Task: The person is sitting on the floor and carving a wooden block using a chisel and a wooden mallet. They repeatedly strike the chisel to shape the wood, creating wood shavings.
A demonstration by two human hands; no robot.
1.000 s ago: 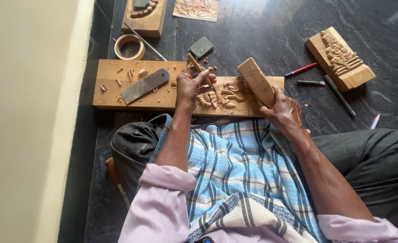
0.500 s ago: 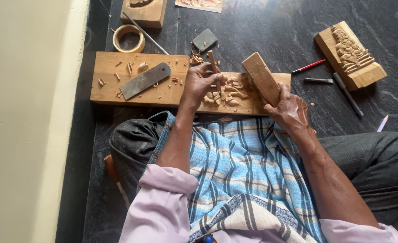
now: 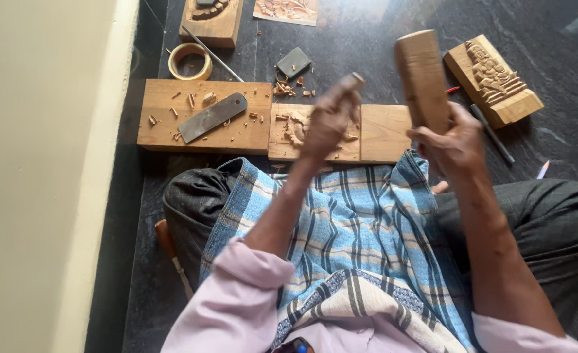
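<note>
The person sits on the dark floor with a wooden plank [image 3: 380, 134] across the lap edge, and both hands are busy over it. The left hand [image 3: 328, 121] is wrapped tight round a chisel [image 3: 351, 82], of which only the blunt butt shows above the knuckles; its blade end is hidden, somewhere down on the small relief carving [image 3: 295, 127] sunk in the plank at about nine o'clock from that hand. The right hand [image 3: 455, 140] grips the foot of a wooden mallet [image 3: 423, 78], fingers closed round it, the head raised toward twelve o'clock. To my eye the blow wants to land square on the chisel butt (a glancing hit would skate the edge across the figure), with the left wrist braced low. A flat metal file [image 3: 211, 117] lies among chips at the plank's far left, and a finished carved block [image 3: 491, 78] sits at two o'clock.
</note>
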